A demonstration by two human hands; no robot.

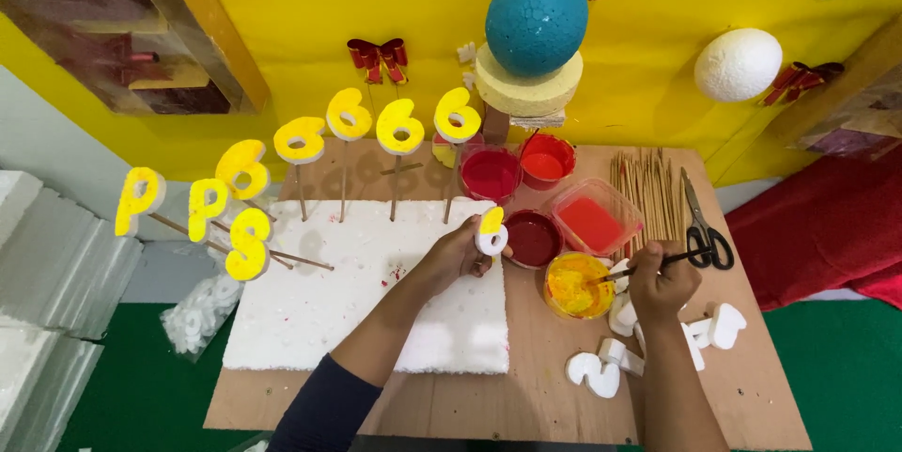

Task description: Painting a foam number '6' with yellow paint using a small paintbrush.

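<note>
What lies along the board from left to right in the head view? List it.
White foam slab → left hand holding a half-painted foam piece → tub of yellow paint → right hand with a brush → scissors.

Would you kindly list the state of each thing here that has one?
Left hand: gripping a partly yellow foam piece.
Right hand: holding a brush dipped in the yellow paint tub.
Scissors: closed, lying flat.
Red paint tubs: uncovered.
</note>
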